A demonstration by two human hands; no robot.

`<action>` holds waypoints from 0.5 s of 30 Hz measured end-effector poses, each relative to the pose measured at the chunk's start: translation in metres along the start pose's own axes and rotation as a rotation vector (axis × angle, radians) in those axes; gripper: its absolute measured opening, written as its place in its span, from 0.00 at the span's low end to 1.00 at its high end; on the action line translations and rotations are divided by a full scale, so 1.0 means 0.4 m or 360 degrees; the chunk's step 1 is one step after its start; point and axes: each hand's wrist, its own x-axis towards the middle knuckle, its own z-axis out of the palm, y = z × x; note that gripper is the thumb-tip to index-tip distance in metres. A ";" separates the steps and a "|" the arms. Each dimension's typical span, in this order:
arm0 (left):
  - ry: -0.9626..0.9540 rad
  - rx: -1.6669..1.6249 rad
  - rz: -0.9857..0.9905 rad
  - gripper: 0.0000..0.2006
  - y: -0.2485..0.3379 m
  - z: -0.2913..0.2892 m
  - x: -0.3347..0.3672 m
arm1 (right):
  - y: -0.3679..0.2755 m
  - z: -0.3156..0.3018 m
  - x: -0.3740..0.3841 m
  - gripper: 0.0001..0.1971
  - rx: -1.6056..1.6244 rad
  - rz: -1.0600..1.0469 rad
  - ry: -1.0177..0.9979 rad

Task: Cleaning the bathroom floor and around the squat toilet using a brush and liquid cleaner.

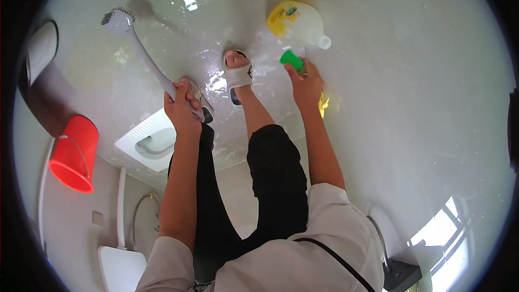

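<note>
My left hand [183, 103] is closed round the grey handle of a long scrubbing brush [151, 65]. The brush head, with dark bristles, points up and to the left over the wet floor. At the fingertips of my right hand [307, 86] is a small green piece, narrow in the middle [292, 60]; its exact kind does not show. Just beyond that hand, a translucent jug with a yellow label [297, 23] lies with its neck toward the right. Something bright yellow [324, 104] shows partly behind my right wrist.
A white squat toilet [154, 141] is set in the floor beside my left forearm. Farther left is a red bucket [75, 154] with a handle. My sandalled feet [238, 67] stand on shiny wet tile [186, 0]. A white cistern [122, 269] and pipe are at the lower left.
</note>
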 end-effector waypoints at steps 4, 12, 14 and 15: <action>-0.0079 -0.0043 -0.0070 0.07 -0.020 0.048 -0.023 | -0.036 -0.169 0.018 0.24 -0.0326 0.0032 0.0196; -0.0095 -0.0128 -0.0102 0.07 -0.027 0.060 -0.010 | -0.060 -0.160 0.188 0.24 -0.1390 -0.0089 -0.0180; -0.0085 -0.0134 -0.0078 0.08 -0.027 0.057 -0.009 | -0.103 -0.163 0.243 0.26 -0.1467 0.0077 -0.0333; -0.0105 -0.0157 -0.0073 0.08 -0.028 0.057 -0.008 | -0.114 -0.171 0.257 0.29 -0.1554 0.0263 -0.0475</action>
